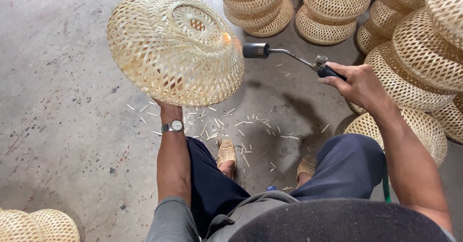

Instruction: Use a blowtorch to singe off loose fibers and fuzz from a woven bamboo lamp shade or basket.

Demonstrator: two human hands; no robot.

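Stacks of finished woven shades (410,44) crowd our right, w/ more at bottom left. We hold one big bamboo shade (173,49) up over the concrete floor (62,126); left hand (164,108) is hidden under it, grip can't be told. Right hand (354,82) is closed round the gas torch (284,55), nozzle just beside the rim, prob. singeing stray fibres. Bamboo splinters (241,126) litter the floor by our feet.

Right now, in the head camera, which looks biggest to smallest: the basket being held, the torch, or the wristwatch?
1. Woven basket, largest by far.
2. Gas torch, long but thin.
3. Wristwatch, smallest.
The basket is raised toward the camera, which exaggerates it, but the order stays clear.
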